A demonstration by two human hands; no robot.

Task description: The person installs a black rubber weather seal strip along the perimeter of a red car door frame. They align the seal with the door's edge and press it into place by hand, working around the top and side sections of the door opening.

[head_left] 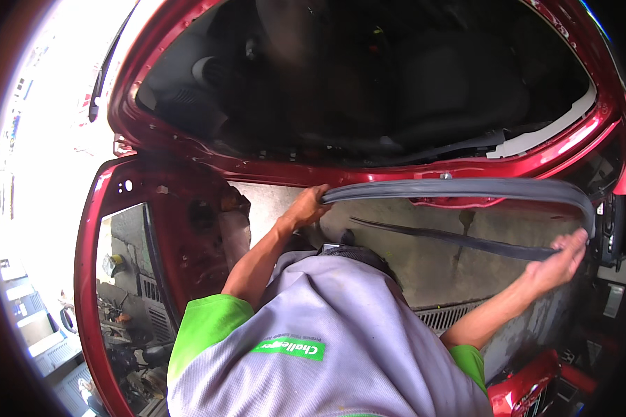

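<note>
A long dark grey rubber seal strip [459, 187] is stretched out in front of me, below the red sill of the car body. My left hand [309, 207] is closed around its left end. From there the strip runs right, bends sharply near the car's edge and comes down to my right hand [562, 257], which also grips it. A thinner loose tail of the strip [459, 240] trails left from my right hand and ends in a narrow tip. Some of the right fingers are slightly blurred.
A red door [90, 243] with a glass pane stands open on the left. The red door opening [285, 170] arches ahead, its interior dark, with a pale trim piece [556, 135] at the right. Below lie a concrete floor [403, 257], a drain grate [442, 318] and another red panel [528, 382].
</note>
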